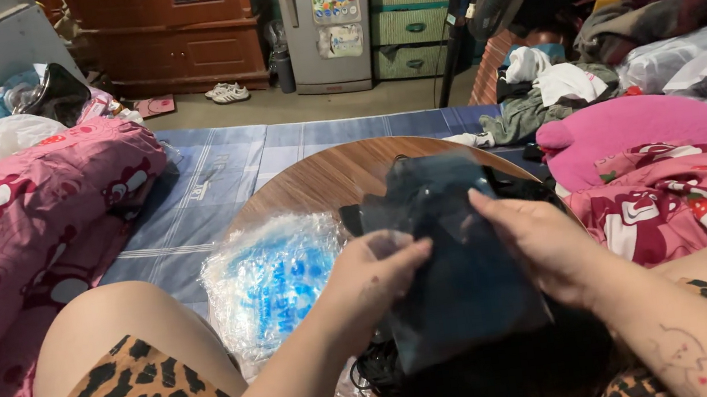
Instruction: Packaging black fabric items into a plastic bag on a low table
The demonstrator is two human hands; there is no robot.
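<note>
I have both hands closed on a dark translucent plastic bag (457, 258) held up over the near edge of the round wooden table (324, 180): my left hand (373, 280) pinches its left edge between thumb and fingers, my right hand (541, 242) grips its right side with fingers curled over the top. Left of the bag, on the same table, lies a clear plastic packet with blue print (268, 278), and dark items (450, 377) sit heaped below the bag. As I judge it, separating the thin layers goes best by rubbing them between thumb and forefinger, gently, without tearing.
</note>
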